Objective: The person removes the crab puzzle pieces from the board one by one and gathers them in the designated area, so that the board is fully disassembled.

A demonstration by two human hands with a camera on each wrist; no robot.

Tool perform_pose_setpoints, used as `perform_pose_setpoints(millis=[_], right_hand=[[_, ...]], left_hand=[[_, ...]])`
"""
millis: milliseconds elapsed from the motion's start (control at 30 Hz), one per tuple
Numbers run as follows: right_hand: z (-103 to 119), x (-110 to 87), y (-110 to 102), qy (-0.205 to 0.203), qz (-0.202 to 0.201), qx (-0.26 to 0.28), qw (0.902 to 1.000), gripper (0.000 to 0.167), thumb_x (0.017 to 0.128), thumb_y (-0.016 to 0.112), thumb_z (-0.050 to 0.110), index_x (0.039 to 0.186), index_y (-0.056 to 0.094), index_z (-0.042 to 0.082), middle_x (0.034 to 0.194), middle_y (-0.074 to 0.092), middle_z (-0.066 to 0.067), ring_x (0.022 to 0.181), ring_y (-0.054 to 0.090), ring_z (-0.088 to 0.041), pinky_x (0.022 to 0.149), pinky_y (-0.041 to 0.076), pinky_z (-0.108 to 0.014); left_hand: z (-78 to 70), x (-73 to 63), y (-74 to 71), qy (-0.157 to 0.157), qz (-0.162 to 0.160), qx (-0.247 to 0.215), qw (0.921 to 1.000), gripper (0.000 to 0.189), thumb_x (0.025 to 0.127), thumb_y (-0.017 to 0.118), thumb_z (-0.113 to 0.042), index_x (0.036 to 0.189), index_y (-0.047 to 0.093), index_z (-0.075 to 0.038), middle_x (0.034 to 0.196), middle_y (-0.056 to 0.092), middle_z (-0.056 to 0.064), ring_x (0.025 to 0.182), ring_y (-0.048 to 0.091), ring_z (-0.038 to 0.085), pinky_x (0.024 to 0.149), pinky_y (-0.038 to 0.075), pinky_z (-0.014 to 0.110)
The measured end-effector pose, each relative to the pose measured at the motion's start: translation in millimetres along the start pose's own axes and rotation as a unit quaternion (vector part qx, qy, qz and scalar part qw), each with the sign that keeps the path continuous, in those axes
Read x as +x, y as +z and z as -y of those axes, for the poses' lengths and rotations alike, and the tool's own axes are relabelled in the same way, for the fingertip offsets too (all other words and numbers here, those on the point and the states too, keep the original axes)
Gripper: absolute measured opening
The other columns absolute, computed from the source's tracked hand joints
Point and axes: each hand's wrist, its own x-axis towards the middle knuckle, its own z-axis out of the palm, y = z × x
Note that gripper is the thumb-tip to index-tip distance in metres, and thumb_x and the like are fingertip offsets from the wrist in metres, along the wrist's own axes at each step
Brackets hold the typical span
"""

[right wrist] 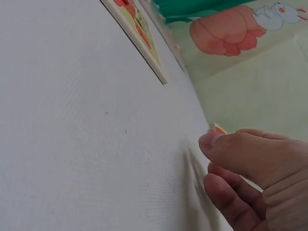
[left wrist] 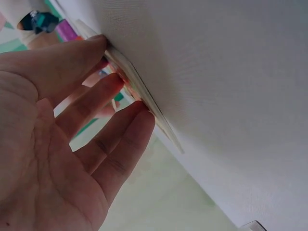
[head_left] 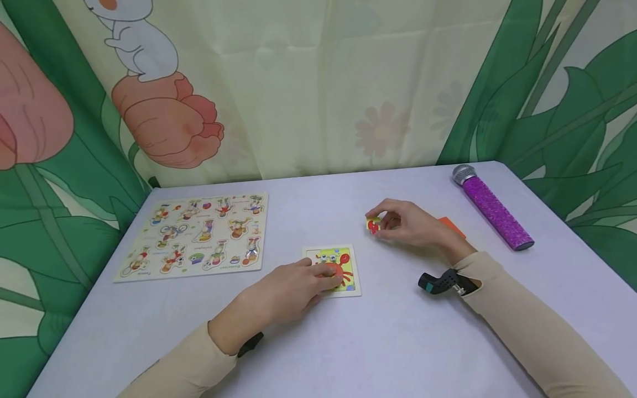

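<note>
Forearms slant inward from the bottom and lower right of the head view. Just below centre, the left hand rests nearly straight fingers on a crab picture in a pale-bordered puzzle tray. Right of centre, the right hand, raised off the desk, pinches a small red-and-yellow piece. At left, a larger board carries cartoon figures.
</note>
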Motion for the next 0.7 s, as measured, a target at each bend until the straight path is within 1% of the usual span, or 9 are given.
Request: perform_pose_setpoints(millis=[133,333,433,567,700], right_hand=[[-0.4,0.1,0.0,0.003,0.011,0.000,0.9999,0.044,0.088,0.083,0.012,0.130,0.069,0.011,0.104,0.068,-0.003,0.085,0.065,-0.019,0.076,0.054,-0.024],[0.5,-0.1,3.7,-0.008,0.023,0.004,0.9997,0.043,0.087,0.083,0.011,0.128,0.069,0.011,0.110,0.067,0.000,0.087,0.066,-0.017,0.080,0.055,-0.024],[2.5,0.4,4.3,-0.014,0.024,0.005,0.9996,0.038,0.087,0.082,0.009,0.123,0.071,0.013,0.111,0.067,0.001,0.089,0.066,-0.018,0.081,0.056,-0.026],[2.1,1.8,5.2,-0.019,0.027,-0.005,0.9994,0.029,0.089,0.081,0.012,0.117,0.072,0.016,0.111,0.067,0.001,0.090,0.064,-0.018,0.082,0.054,-0.027],[1.9,2.4,6.0,-0.009,0.033,-0.006,0.9994,0.029,0.090,0.081,0.014,0.117,0.073,0.016,0.105,0.068,0.002,0.089,0.063,-0.019,0.079,0.053,-0.025]], left_hand=[[0.6,0.5,-0.1,0.003,-0.002,0.000,1.0000,0.048,0.101,0.066,-0.019,0.146,0.059,-0.032,0.150,0.053,-0.010,0.107,0.058,0.020,0.083,0.055,0.031],[0.4,-0.7,0.9,0.005,0.000,0.001,1.0000,0.048,0.100,0.067,-0.019,0.145,0.060,-0.032,0.150,0.054,-0.010,0.107,0.058,0.019,0.083,0.055,0.030],[0.7,-0.9,0.9,0.005,-0.001,0.001,1.0000,0.048,0.100,0.067,-0.019,0.145,0.059,-0.031,0.151,0.053,-0.010,0.107,0.058,0.019,0.082,0.055,0.029],[0.8,-0.7,0.3,0.004,-0.001,-0.001,1.0000,0.048,0.100,0.067,-0.019,0.146,0.059,-0.031,0.151,0.053,-0.010,0.107,0.058,0.019,0.082,0.054,0.028],[0.6,-0.4,0.6,0.004,0.002,0.000,1.0000,0.048,0.100,0.068,-0.020,0.145,0.059,-0.032,0.151,0.053,-0.010,0.107,0.058,0.019,0.082,0.054,0.028]])
